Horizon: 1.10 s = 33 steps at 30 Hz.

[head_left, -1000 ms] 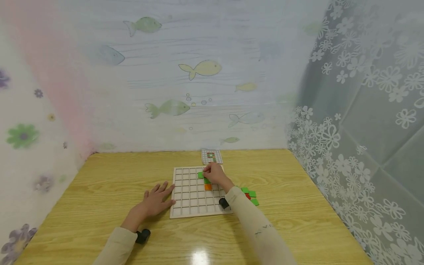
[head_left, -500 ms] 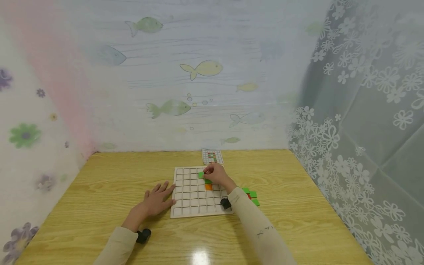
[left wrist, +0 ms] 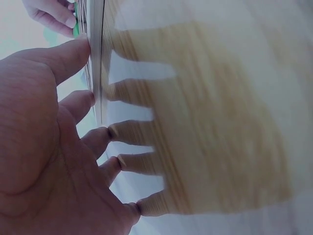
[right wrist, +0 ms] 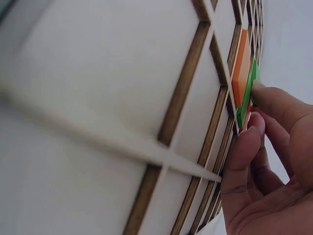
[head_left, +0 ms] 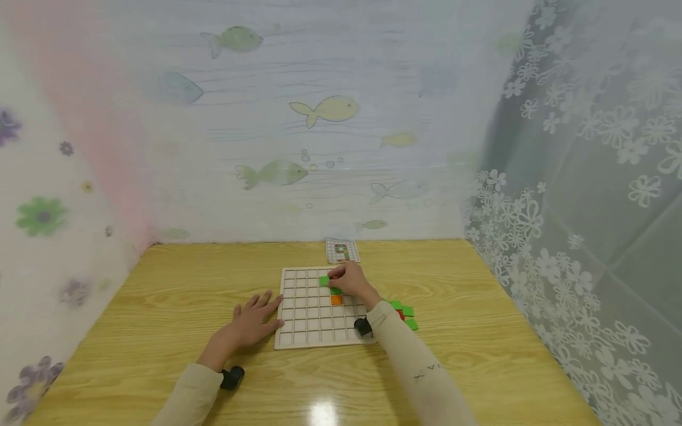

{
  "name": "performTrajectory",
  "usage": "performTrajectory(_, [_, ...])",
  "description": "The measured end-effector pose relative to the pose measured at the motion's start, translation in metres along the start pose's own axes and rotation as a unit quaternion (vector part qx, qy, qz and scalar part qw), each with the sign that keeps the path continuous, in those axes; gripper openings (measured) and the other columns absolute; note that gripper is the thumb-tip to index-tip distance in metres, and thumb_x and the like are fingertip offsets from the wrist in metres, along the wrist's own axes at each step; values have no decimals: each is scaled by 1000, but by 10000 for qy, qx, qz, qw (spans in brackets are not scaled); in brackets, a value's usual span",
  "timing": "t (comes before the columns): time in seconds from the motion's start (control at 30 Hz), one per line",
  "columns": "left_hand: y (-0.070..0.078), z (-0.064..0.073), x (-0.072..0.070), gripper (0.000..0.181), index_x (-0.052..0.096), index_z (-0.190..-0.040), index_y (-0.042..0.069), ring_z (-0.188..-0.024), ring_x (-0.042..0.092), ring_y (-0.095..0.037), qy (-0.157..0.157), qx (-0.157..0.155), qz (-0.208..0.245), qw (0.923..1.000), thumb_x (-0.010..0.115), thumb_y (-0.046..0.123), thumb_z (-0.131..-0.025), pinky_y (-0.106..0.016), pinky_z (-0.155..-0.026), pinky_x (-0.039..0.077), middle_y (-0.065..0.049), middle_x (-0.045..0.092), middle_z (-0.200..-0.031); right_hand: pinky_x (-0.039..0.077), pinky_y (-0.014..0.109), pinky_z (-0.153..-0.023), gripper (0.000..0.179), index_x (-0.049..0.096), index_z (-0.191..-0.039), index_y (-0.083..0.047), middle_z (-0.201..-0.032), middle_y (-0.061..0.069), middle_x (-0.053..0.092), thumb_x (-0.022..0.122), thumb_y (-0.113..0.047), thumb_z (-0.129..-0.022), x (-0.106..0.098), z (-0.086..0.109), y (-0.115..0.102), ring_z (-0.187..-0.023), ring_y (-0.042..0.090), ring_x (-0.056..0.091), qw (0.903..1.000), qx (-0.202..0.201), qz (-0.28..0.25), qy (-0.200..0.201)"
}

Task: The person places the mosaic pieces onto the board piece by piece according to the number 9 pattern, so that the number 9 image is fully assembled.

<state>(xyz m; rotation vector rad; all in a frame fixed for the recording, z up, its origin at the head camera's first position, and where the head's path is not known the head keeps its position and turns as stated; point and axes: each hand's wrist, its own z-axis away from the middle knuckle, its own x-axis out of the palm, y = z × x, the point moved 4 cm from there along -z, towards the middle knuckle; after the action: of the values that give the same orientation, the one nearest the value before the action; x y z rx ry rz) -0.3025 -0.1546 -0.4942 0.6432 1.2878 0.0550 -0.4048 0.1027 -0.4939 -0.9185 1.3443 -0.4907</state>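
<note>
A pale wooden grid board (head_left: 306, 318) lies on the table, with an orange tile (head_left: 337, 300) and green tiles (head_left: 324, 281) in its upper right part. My right hand (head_left: 351, 281) is over those green tiles, thumb and fingers pinched together. A sliver of red tile (right wrist: 250, 108) shows between its fingertips in the right wrist view, mostly hidden. There the thumb overlaps a green tile (right wrist: 248, 95) beside the orange one. My left hand (head_left: 251, 322) lies with fingers spread, its fingertips and thumb against the board's left edge.
A small printed card (head_left: 343, 251) with a coloured grid pattern lies behind the board. Right of the board, partly behind the right sleeve (head_left: 410, 355), several loose green tiles (head_left: 408, 310) and a red one (head_left: 401, 315) are heaped. A patterned wall (head_left: 319, 148) rises behind the table.
My right hand stays over the same green tiles, its fingers barely shifting. The left hand has not moved against the board; the whole head view has drifted slightly.
</note>
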Motion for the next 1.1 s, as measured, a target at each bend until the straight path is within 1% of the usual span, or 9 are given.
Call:
performTrajectory(0.1, [-1, -1, 0, 68, 35, -160, 10, -151, 14, -54, 28, 35, 25, 10000, 56, 42, -104, -82, -109, 7, -26, 20, -166, 57, 34, -81, 20, 77, -110, 1, -104, 14, 73, 76, -5, -91, 0, -1, 1, -92, 24, 67, 9999, 49, -93, 52])
performTrajectory(0.2, [-4, -2, 1, 69, 34, -160, 9, -150, 13, -55, 51, 87, 73, 9999, 55, 45, -104, -82, -108, 5, -28, 20, -165, 56, 31, -78, 16, 78, -106, -1, -97, 11, 73, 77, -6, -90, 0, -3, 3, -85, 18, 65, 9997, 156, -176, 108])
performTrajectory(0.33, [-9, -4, 3, 70, 32, -160, 10, -151, 12, -54, 80, 134, 88, 9998, 53, 47, -104, -82, -109, 4, -27, 18, -166, 55, 29, -75, 14, 78, -103, -1, -94, 10, 72, 78, -5, -89, 0, -4, 3, -80, 14, 63, 9996, 140, -216, 140])
performTrajectory(0.43, [-11, -5, 4, 71, 32, -161, 11, -151, 11, -54, 94, 164, 101, 9998, 52, 49, -104, -82, -109, 4, -26, 18, -166, 55, 31, -76, 14, 78, -102, 0, -96, 12, 73, 78, -5, -89, 0, -3, 0, -81, 16, 64, 9997, 90, -194, 113])
performTrajectory(0.6, [-9, -5, 1, 71, 35, -159, 7, -149, 14, -57, 103, 204, 150, 9996, 54, 48, -104, -83, -107, 5, -29, 20, -165, 56, 33, -79, 16, 77, -103, 1, -99, 12, 73, 77, -5, -89, 1, -1, -3, -84, 18, 65, 9998, 73, -173, 64])
performTrajectory(0.77, [-7, -4, 0, 69, 34, -160, 8, -150, 13, -56, 18, 109, 95, 9999, 55, 43, -105, -82, -108, 6, -28, 19, -165, 56, 34, -80, 15, 77, -103, 0, -97, 12, 73, 77, -6, -89, 2, -2, -2, -83, 17, 65, 9996, 157, -203, 76])
performTrajectory(0.83, [-8, -4, 1, 68, 34, -160, 9, -150, 13, -55, 11, 81, 49, 10000, 55, 42, -105, -82, -109, 6, -27, 19, -166, 56, 34, -80, 15, 77, -103, -1, -97, 11, 73, 77, -7, -89, 2, -2, -1, -84, 17, 64, 9995, 195, -225, 61])
performTrajectory(0.97, [-8, -4, 1, 68, 34, -160, 9, -151, 13, -54, 9, 79, 38, 10000, 55, 42, -105, -82, -109, 7, -27, 20, -166, 55, 32, -78, 19, 75, -108, 0, -104, 13, 72, 75, -10, -92, 1, -3, 4, -87, 18, 65, 9987, 180, -475, -49])
performTrajectory(1.1, [-8, -5, 0, 69, 33, -160, 8, -150, 13, -55, 38, 120, 53, 9999, 54, 45, -105, -82, -109, 6, -28, 19, -166, 54, 30, -74, 26, 72, -118, 5, -113, 18, 71, 69, -12, -97, -2, -2, 5, -96, 26, 70, 9958, 126, -862, -291])
